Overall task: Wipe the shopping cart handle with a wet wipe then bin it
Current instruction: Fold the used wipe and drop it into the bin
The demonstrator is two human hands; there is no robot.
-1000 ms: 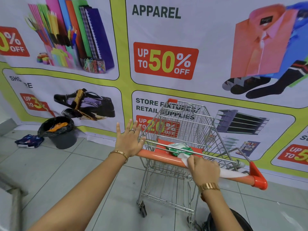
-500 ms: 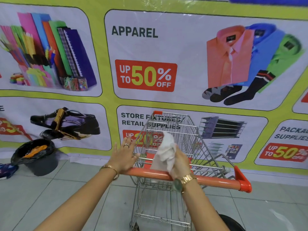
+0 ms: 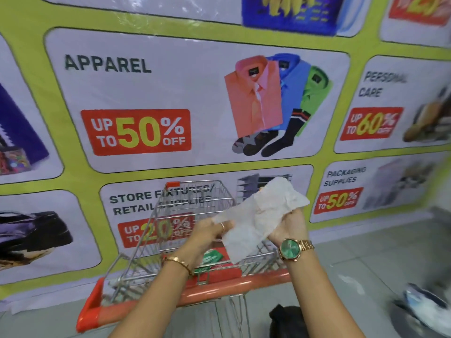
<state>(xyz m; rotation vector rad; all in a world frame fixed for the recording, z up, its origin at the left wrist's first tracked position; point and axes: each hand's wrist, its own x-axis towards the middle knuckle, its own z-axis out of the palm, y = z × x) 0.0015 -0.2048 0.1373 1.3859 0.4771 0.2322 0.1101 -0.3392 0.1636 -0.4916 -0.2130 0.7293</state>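
Observation:
A white wet wipe (image 3: 258, 215) is stretched in the air above the shopping cart (image 3: 195, 215), held by both hands. My left hand (image 3: 210, 232) pinches its left edge. Its right side is gripped by my right hand (image 3: 290, 228), which wears a green-faced gold watch. The cart's orange handle (image 3: 214, 290) runs across below my wrists, apart from the wipe. A green wipe packet (image 3: 207, 261) lies on the cart's red child seat, partly hidden by my left wrist.
A big sale banner (image 3: 170, 93) covers the wall right behind the cart. A dark object (image 3: 288, 318) sits on the tiled floor under the handle. At the lower right lies a blurred blue-white thing (image 3: 424, 306). No bin shows in this view.
My right hand lifted the wipe off the handle and my left hand left the handle to take the wipe's other edge. The view swung up and right, dropping the black bin out of sight.

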